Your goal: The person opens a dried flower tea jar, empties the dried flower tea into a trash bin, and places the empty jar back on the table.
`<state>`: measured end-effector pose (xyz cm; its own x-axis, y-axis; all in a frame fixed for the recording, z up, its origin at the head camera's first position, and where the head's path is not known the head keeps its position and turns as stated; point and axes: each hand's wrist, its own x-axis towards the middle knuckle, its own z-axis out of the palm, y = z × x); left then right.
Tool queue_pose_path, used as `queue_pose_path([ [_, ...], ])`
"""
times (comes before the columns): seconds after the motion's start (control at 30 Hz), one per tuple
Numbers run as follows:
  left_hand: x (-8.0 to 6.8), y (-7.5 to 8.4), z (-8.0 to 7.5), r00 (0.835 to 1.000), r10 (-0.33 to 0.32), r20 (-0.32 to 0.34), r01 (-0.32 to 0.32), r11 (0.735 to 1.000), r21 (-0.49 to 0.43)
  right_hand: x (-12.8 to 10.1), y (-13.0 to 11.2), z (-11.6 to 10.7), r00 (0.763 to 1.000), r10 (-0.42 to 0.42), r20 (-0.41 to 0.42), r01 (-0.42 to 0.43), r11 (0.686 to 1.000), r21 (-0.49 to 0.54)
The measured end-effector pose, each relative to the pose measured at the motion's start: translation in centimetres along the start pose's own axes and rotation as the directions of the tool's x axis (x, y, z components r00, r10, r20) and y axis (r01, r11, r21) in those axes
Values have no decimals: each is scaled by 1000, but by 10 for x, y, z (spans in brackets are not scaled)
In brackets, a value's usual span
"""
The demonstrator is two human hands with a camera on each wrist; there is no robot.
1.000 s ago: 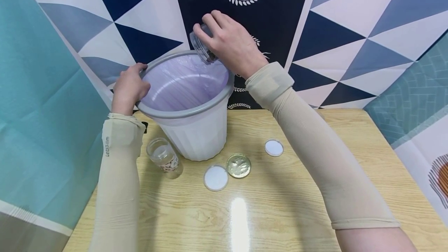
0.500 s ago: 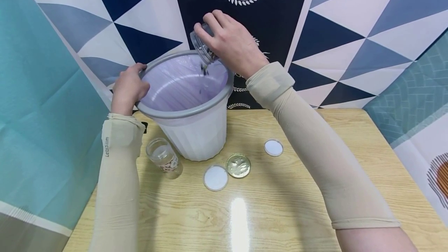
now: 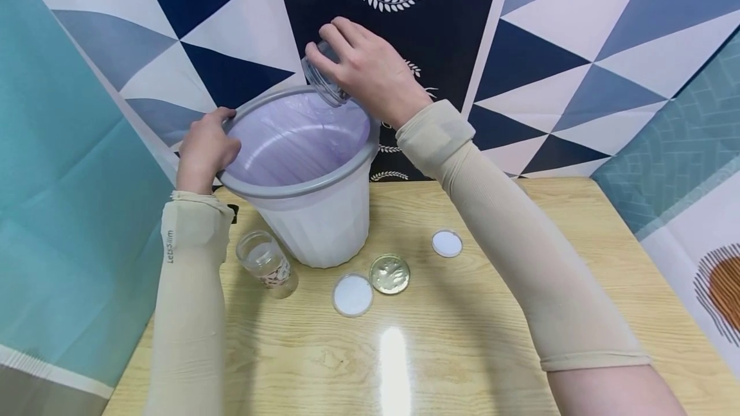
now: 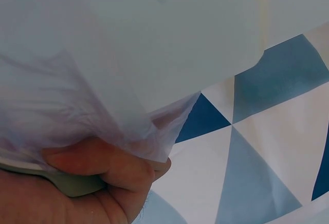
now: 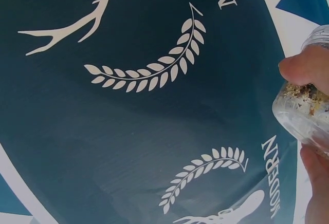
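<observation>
A white ribbed bin (image 3: 320,223) with a grey rim (image 3: 300,188) and a purple liner (image 3: 295,140) stands tilted on the wooden table (image 3: 462,332). My left hand (image 3: 205,146) grips the rim on its left side; the left wrist view shows its fingers (image 4: 103,165) curled over the rim and liner (image 4: 77,111). My right hand (image 3: 364,69) holds a clear jar (image 3: 325,79) tipped mouth-down over the bin's far edge. In the right wrist view the jar (image 5: 303,108) has crumbs clinging inside.
On the table in front of the bin lie a clear glass jar (image 3: 267,263) on its side, a white lid (image 3: 352,294), a gold lid (image 3: 390,274) and a smaller white lid (image 3: 447,243). A patterned cloth backdrop (image 3: 549,50) hangs behind.
Dark bits fell from the tipped jar into the bin half a second ago; none are falling now. The jar sits slightly lower and further left. My left hand keeps its grip.
</observation>
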<state>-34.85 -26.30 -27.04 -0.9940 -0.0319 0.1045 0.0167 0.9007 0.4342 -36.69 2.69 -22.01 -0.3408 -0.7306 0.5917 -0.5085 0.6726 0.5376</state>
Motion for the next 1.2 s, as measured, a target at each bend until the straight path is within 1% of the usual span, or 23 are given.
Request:
queue_pose_path([
  [0.27, -2, 0, -1, 1000, -3, 0, 3, 1000, -5, 2, 0, 0, 1000, -8, 7, 8, 1000, -1],
  [0.47, -2, -1, -1, 1000, -4, -3, 4, 1000, -13, 4, -2, -2, 1000, -28, 14, 28, 999, -34],
  [0.73, -1, 0, -1, 1000, -10, -5, 10, 1000, -7, 5, 0, -3, 999, -53, 6, 53, 998, -44],
  [0.83, -1, 0, 0, 1000, -10, -10, 10, 1000, -11, 5, 1, -2, 998, -61, 10, 62, 997, -44],
  [1.07, -1, -2, 4, 1000, -20, 2, 20, 1000, -20, 5, -1, 0, 994, -102, 35, 104, 992, -66],
  [1.2, 0, -1, 4, 1000, -19, -7, 19, 1000, -17, 7, 0, -1, 994, -106, 19, 107, 993, -55],
])
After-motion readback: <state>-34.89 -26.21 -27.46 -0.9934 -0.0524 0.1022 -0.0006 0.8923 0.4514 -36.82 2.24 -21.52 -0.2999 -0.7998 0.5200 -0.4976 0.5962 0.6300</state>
